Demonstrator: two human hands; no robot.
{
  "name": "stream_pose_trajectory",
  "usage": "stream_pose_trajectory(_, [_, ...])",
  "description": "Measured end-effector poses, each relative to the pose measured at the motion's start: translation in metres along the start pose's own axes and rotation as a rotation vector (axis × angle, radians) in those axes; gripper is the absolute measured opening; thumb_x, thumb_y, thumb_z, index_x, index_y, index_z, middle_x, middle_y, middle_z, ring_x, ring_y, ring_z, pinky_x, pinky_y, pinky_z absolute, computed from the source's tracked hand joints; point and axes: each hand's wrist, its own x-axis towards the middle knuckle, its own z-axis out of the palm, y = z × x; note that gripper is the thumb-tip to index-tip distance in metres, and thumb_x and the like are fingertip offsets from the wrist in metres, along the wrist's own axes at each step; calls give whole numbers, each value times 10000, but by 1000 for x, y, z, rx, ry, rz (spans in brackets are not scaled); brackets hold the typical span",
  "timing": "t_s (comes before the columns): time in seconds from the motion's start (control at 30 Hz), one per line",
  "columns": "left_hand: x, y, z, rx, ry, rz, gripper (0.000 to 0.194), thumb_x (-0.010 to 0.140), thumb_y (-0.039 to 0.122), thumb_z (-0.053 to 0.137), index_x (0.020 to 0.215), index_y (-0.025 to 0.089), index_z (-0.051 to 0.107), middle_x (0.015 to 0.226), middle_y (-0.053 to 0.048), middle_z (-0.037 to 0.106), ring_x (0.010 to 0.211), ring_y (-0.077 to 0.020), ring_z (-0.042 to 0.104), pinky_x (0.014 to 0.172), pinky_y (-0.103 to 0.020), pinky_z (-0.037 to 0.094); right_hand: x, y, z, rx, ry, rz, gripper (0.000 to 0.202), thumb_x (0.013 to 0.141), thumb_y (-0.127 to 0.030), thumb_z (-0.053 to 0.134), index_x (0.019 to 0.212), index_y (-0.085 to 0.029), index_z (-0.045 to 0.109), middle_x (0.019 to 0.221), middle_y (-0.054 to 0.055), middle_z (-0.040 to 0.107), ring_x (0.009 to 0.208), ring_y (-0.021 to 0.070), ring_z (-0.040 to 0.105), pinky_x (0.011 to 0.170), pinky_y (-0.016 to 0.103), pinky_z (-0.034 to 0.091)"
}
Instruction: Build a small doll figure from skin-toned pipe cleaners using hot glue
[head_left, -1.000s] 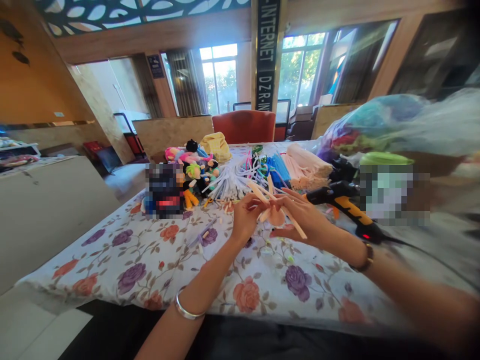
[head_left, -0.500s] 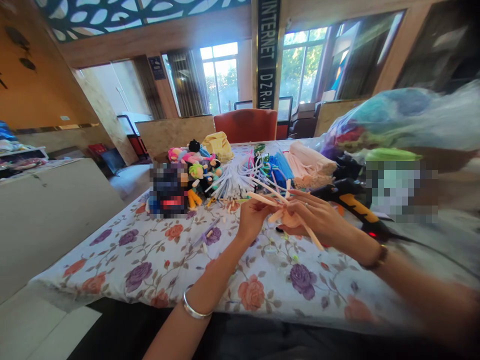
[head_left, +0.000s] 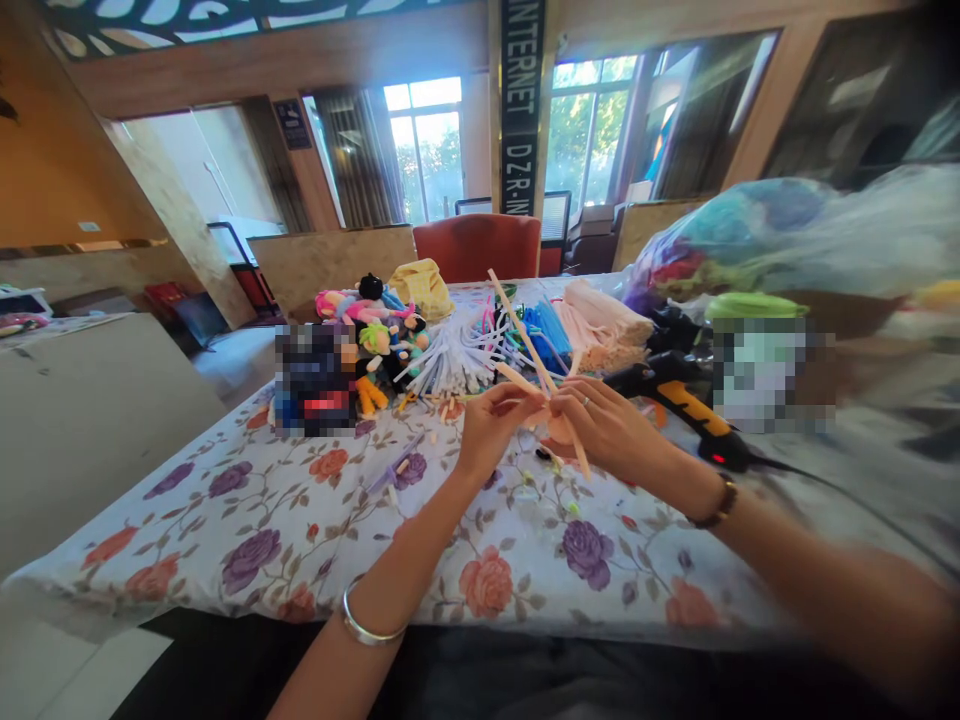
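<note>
Both hands meet above the middle of the table around a peach-coloured piece [head_left: 561, 430] with several fuzzy strips sticking out of it. One long strip [head_left: 519, 322] points up and away, and another hangs down below my right hand. My left hand [head_left: 491, 420] pinches the piece from the left, thumb and forefinger together. Closed round its other side is my right hand [head_left: 604, 420], which wears a ring. The fingertips partly hide where the strips join.
White pipe cleaners [head_left: 457, 350], blue ones [head_left: 546, 335] and pink ones [head_left: 604, 322] lie beyond my hands. Small dolls [head_left: 375, 338] sit at the left. A yellow-black glue gun [head_left: 694, 410] with a cable and a large plastic bag [head_left: 750, 235] are on the right.
The view has shifted, so the table contents sit slightly further left. The peach piece has turned in my hands, and its long strip now points more steeply upward.
</note>
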Motion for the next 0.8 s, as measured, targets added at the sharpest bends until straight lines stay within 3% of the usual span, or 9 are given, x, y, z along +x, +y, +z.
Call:
stream_pose_trajectory(0.17, [1,6,0,55,84,32,112,680,276,694,694,170,660,690,0,684,682,-133,653,699,-256,516,2,-3,3,30,-62,17,295,882,-323,503,1068,-95,510,957,170,636,952,281,592,860,455,489])
stream_pose_trajectory(0.33, [7,6,-9,89,108,66,86,673,214,671,732,159,642,768,-30,707,726,-146,649,731,-284,520,-1,2,-5,97,-108,76,258,906,-127,414,1145,-134,512,1009,117,652,985,223,594,903,401,476])
stream_pose_trajectory(0.47, [10,5,-13,80,121,72,117,693,234,654,768,166,595,744,-28,697,703,-144,648,697,-280,519,-4,10,-15,29,21,132,251,906,-95,393,1085,-165,555,888,77,655,843,189,600,780,344,502])
stream_pose_trajectory(0.6, [8,6,-11,83,72,68,152,710,229,637,839,181,572,740,-13,677,693,-138,643,680,-275,514,-4,14,-25,-18,121,195,197,911,-119,398,970,-171,578,1026,107,610,970,208,573,830,357,494])
stream_pose_trajectory(0.8, [7,2,-7,86,-24,106,92,729,179,597,807,184,548,751,-3,638,711,-121,625,697,-256,506,-6,11,-39,-125,185,308,233,904,-146,438,1074,-204,587,936,65,619,787,170,597,671,286,495])
